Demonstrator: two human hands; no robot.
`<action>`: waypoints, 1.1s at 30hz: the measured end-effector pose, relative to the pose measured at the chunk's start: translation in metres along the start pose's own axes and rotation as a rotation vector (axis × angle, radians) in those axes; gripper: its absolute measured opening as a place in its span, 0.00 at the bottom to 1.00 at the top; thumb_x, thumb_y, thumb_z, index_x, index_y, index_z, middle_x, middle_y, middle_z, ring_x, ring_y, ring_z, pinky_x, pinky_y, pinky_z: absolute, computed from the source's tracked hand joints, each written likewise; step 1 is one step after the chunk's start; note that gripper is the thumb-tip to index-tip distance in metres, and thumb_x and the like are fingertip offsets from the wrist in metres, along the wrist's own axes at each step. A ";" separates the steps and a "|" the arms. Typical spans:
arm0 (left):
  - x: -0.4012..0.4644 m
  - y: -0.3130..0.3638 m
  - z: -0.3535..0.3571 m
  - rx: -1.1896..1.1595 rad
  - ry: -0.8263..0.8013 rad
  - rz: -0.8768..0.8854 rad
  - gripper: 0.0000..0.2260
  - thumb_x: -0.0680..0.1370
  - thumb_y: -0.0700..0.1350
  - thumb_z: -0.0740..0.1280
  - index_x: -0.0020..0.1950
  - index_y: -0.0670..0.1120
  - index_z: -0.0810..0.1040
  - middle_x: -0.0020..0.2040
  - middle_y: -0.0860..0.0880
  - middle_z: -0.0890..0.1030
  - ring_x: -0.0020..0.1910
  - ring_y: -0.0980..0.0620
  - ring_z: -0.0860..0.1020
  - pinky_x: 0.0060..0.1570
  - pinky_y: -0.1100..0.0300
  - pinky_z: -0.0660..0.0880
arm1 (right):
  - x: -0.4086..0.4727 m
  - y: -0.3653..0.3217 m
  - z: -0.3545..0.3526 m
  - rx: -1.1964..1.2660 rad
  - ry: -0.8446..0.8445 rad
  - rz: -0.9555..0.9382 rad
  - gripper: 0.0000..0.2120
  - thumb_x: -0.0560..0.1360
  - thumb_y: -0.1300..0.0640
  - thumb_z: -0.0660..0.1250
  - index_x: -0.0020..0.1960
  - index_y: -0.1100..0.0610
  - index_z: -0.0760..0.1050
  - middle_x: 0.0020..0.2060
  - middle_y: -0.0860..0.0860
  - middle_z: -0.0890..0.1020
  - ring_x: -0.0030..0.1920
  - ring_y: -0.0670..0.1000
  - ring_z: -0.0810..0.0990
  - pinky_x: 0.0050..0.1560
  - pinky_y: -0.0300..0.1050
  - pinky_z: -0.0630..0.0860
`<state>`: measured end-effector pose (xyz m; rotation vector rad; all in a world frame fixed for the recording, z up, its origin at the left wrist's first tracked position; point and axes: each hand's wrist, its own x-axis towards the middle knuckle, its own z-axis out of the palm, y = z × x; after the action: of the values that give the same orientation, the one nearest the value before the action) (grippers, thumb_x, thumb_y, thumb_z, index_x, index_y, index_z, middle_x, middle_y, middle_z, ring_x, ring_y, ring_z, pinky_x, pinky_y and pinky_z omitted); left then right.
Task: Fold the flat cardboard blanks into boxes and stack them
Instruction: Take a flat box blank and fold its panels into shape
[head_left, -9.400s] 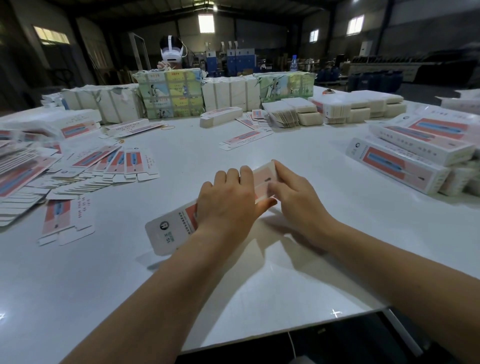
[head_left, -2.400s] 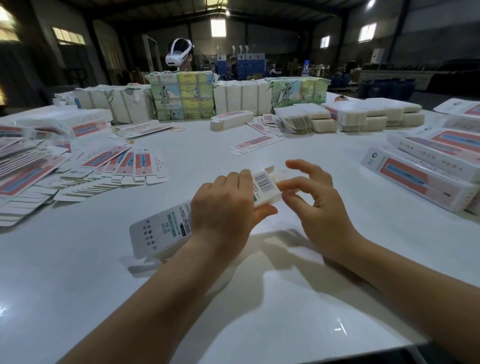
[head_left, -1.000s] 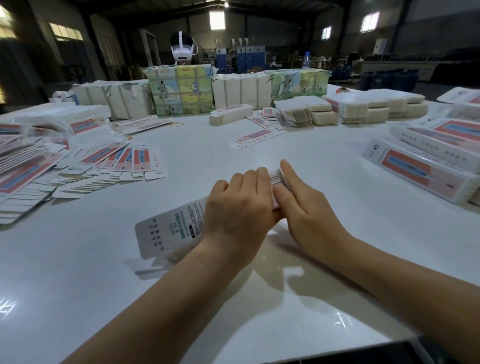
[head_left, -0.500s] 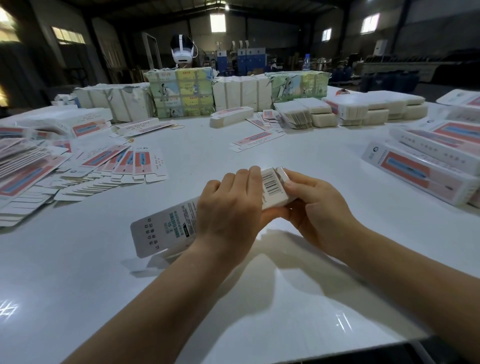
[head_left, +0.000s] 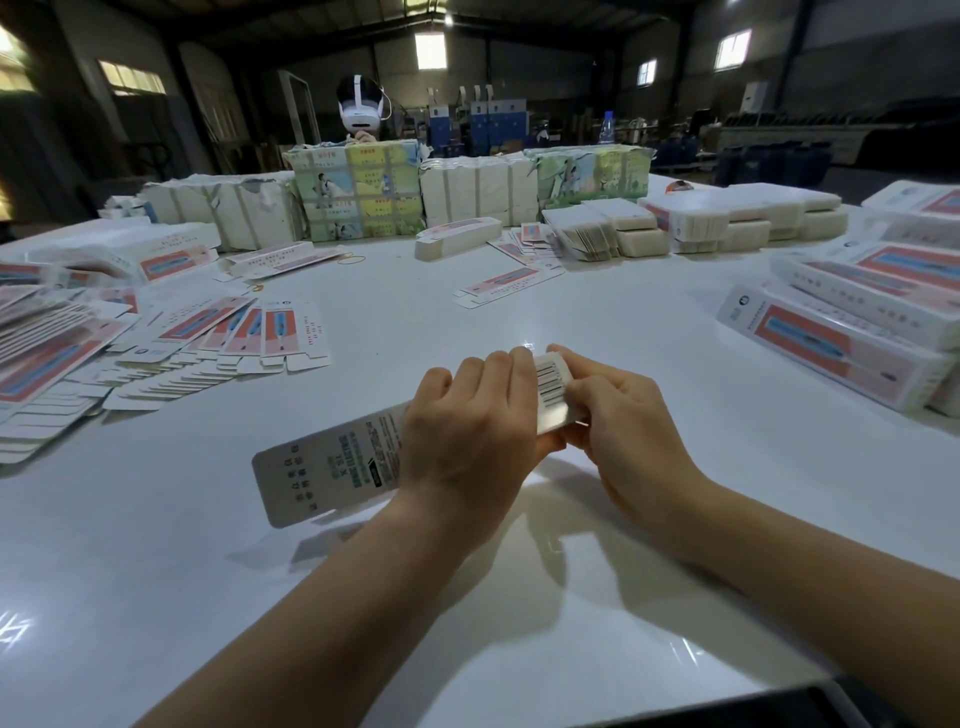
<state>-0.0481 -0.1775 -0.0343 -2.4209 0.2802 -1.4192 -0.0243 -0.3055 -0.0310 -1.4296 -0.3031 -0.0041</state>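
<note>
**Both hands close in on the barcode end of the box**

Since half a second ago, the right hand (head_left: 621, 423) has curled tighter over the near end of the long white printed cardboard box (head_left: 332, 462), its fingers now bent over the end flap instead of lying under it. The left hand (head_left: 470, 421) stays wrapped over the box's middle, fingers curled across the top and gripping it. Between the two hands the box sits just above the glossy white table (head_left: 467, 623), tilted, its far end pointing left and down toward the person.

A black barcode shows on the panel between the hands. Teal and black lines of print run along the exposed face, too small and blurred to read.

To the left lies a fanned spread of flat white blanks with red and blue panels (head_left: 244, 332); one more single flat blank (head_left: 506, 283) lies farther out. On the right rests a stack of finished long white boxes with red and blue panels (head_left: 841, 353). Across the table stand wrapped bundles with green and yellow pictures (head_left: 358, 192), and behind them a person wearing a white headset (head_left: 359, 106).
</note>
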 end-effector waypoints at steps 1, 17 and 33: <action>0.001 0.001 0.000 0.004 0.003 -0.009 0.26 0.73 0.63 0.66 0.52 0.39 0.81 0.39 0.47 0.81 0.33 0.49 0.78 0.32 0.57 0.70 | -0.003 0.000 0.002 -0.051 -0.024 -0.033 0.18 0.78 0.66 0.53 0.52 0.51 0.79 0.43 0.50 0.83 0.45 0.48 0.80 0.49 0.48 0.78; 0.003 -0.007 -0.008 -0.084 -0.123 -0.134 0.31 0.75 0.65 0.53 0.55 0.39 0.80 0.40 0.46 0.82 0.36 0.47 0.79 0.34 0.57 0.72 | -0.007 0.003 0.002 -0.475 0.003 -0.302 0.15 0.81 0.61 0.57 0.48 0.53 0.82 0.43 0.51 0.85 0.45 0.52 0.82 0.49 0.53 0.78; 0.004 -0.017 -0.010 -0.232 -0.181 -0.131 0.28 0.73 0.62 0.59 0.53 0.38 0.80 0.40 0.44 0.82 0.34 0.44 0.80 0.32 0.57 0.72 | -0.006 -0.001 -0.001 -0.270 -0.191 -0.145 0.16 0.79 0.61 0.60 0.66 0.57 0.75 0.49 0.50 0.84 0.45 0.49 0.81 0.44 0.44 0.79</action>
<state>-0.0547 -0.1651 -0.0206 -2.7822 0.2587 -1.2684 -0.0300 -0.3075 -0.0312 -1.6762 -0.5803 -0.0277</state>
